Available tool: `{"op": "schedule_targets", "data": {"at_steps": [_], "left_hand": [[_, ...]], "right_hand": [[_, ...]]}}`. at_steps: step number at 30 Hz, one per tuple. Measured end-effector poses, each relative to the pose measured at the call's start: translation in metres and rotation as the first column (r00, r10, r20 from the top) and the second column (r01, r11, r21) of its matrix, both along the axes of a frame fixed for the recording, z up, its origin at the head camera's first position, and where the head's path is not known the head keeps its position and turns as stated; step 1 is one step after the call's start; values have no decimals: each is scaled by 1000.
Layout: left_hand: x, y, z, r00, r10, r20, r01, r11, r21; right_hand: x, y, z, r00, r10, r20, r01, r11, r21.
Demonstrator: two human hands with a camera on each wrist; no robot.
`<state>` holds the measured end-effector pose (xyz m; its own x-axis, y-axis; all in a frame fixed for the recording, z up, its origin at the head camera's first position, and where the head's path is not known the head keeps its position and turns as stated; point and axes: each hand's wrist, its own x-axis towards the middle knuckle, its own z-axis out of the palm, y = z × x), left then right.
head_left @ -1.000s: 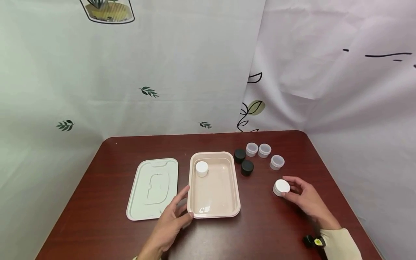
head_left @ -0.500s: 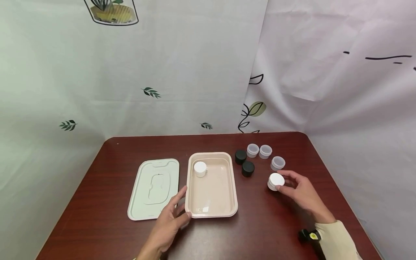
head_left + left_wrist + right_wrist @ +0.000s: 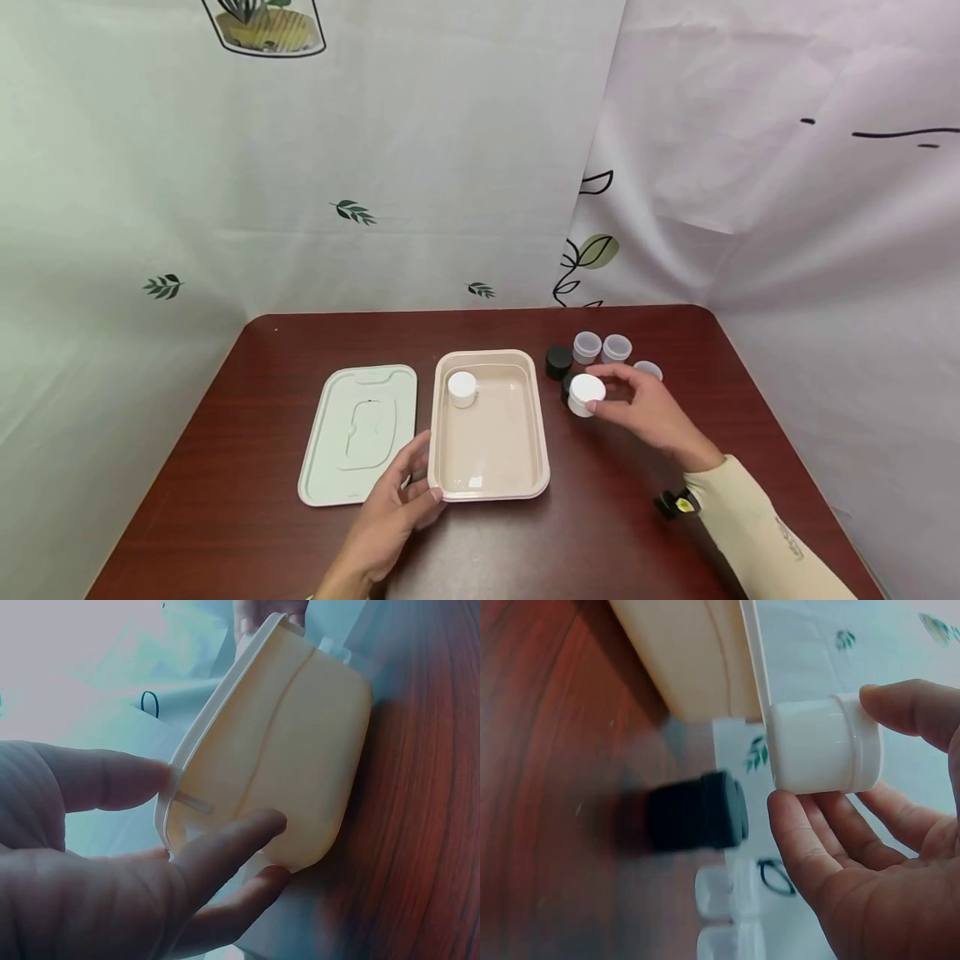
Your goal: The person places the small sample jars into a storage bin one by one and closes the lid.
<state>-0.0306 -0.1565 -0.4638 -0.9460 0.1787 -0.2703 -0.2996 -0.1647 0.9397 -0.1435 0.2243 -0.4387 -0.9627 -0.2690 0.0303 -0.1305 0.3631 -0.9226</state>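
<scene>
My right hand (image 3: 648, 417) holds a white lidded jar (image 3: 586, 393) between thumb and fingers, raised to the right of the beige container (image 3: 487, 497). The right wrist view shows the white jar (image 3: 810, 746) above the table, with the thumb on its lid end and fingertips at its other end. At the container's near-left corner, my left hand (image 3: 390, 517) holds with its thumb on the rim and fingers along the side wall (image 3: 307, 735). Another white jar (image 3: 462, 389) stands inside the container's far-left corner.
A pale lid (image 3: 367, 433) lies left of the container. One black jar (image 3: 558, 362) stands upright; another (image 3: 566, 389) is partly hidden behind the held jar. Translucent cups (image 3: 587, 347) stand at the table's far right, one partly behind my right hand.
My right hand has carried the white jar left and away from me, toward the black jars. My left hand keeps its place at the container's corner.
</scene>
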Motion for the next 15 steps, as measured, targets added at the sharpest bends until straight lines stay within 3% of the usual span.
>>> {"op": "schedule_targets", "data": {"at_steps": [7, 15], "left_hand": [[1, -1, 0, 1000, -9, -5, 9, 1000, -6], [0, -3, -1, 999, -48, -16, 48, 999, 2]], "right_hand": [[-16, -38, 15, 996, 87, -19, -87, 996, -31], [-31, -82, 17, 982, 181, -52, -179, 983, 38]]}}
